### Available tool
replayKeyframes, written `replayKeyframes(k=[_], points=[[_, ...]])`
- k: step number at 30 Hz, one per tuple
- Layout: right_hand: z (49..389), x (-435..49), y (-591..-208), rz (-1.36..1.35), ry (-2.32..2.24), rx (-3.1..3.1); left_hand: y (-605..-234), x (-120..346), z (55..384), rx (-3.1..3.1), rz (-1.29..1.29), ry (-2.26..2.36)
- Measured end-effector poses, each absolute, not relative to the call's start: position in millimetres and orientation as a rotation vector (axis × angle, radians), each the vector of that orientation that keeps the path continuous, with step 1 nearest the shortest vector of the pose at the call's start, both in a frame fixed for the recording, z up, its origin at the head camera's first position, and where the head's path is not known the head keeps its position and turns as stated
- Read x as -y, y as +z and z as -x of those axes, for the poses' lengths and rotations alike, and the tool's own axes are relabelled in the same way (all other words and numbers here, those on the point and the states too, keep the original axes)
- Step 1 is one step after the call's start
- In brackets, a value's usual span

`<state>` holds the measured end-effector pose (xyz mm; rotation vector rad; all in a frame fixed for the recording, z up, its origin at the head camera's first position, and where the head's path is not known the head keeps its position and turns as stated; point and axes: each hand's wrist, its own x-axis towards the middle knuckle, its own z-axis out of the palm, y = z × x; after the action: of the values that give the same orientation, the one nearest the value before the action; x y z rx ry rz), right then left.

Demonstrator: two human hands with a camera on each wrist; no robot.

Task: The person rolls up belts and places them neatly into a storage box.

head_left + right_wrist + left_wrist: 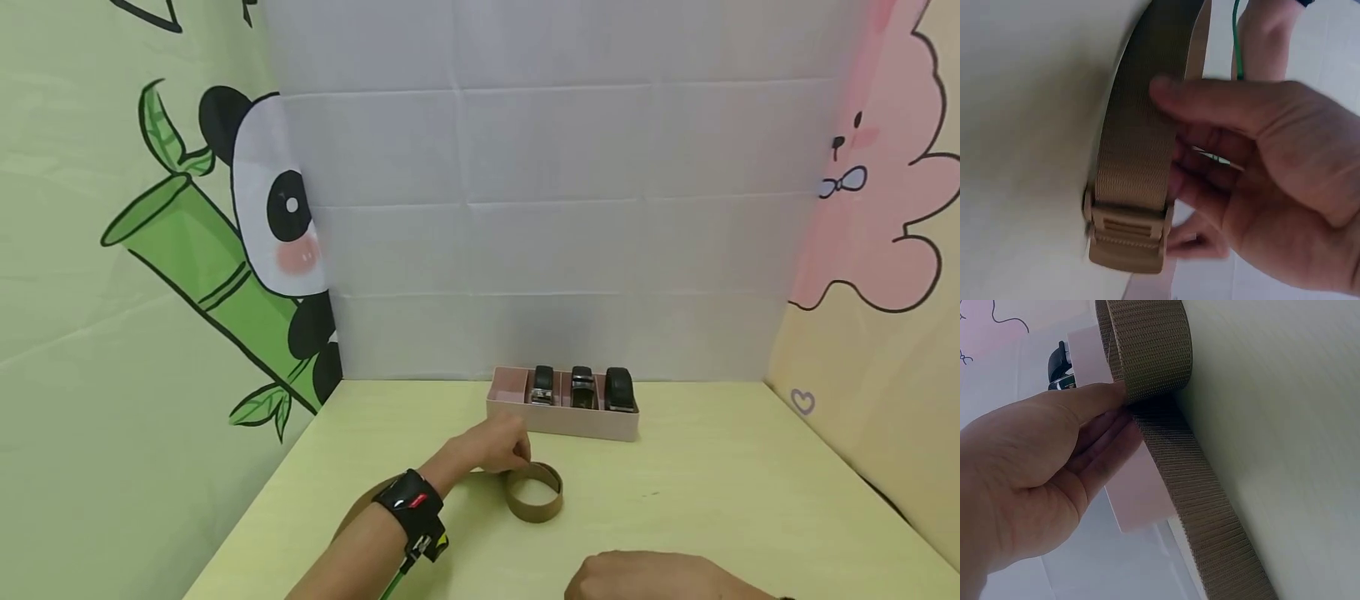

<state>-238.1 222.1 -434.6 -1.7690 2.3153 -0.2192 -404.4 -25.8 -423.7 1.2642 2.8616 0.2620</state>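
Note:
A brown woven webbing belt (535,515) stands on its edge on the table, one end wound in a round coil. My left hand (495,442) pinches the strap beside the coil; in the left wrist view thumb and fingertips meet the webbing where it leaves the roll. From there the strap runs left behind my left forearm. My right hand (648,575) is low in the head view, nearer my body. In the right wrist view its thumb lies over the strap with the fingers behind, close to the tan buckle (1127,234). The head view does not show that buckle.
Behind the coil stands a pink divided box (562,422) with several compartments. Three black rolled belts (618,390) sit in it, and its leftmost compartment shows bare. A pale wall cloth (555,250) backs the yellow table (712,475).

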Motion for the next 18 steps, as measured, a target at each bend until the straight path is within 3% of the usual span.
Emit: replayKeyframes(k=[18], points=[[327.3,-347.9,-447.4,1.228,-0.134,-3.170,-417.3,33.9,400.2,-2.847,-1.238,0.184]])
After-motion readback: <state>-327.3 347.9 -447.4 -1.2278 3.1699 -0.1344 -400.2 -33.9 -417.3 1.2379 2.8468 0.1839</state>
